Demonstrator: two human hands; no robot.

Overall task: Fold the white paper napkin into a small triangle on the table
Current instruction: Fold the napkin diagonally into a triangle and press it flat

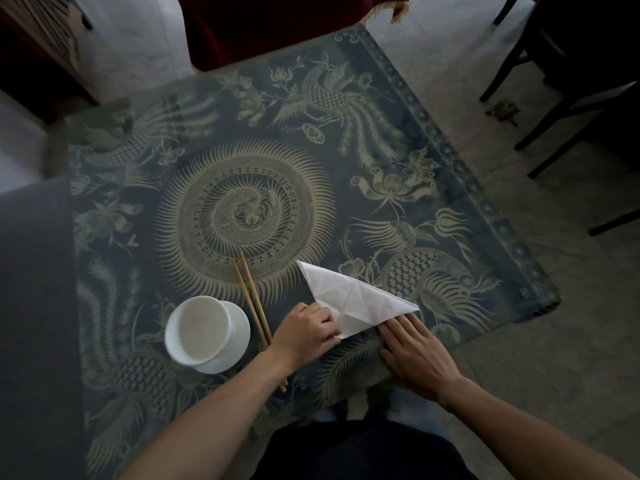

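The white paper napkin (349, 299) lies on the table (415, 161) as a large creased triangle, one tip pointing up-left, one to the right and one toward me. My left hand (306, 332) pinches the near tip and the left edge of the napkin. My right hand (415, 351) lies flat, palm down, with its fingertips against the napkin's lower right edge, pressing along the fold.
A white cup (197, 329) stands on a white saucer (239, 327) left of my hands. A pair of wooden chopsticks (252, 299) lies between the cup and my left hand. Dark chairs (571, 64) stand at the right, and a dark red cloth (277, 26) hangs beyond the table's far edge.
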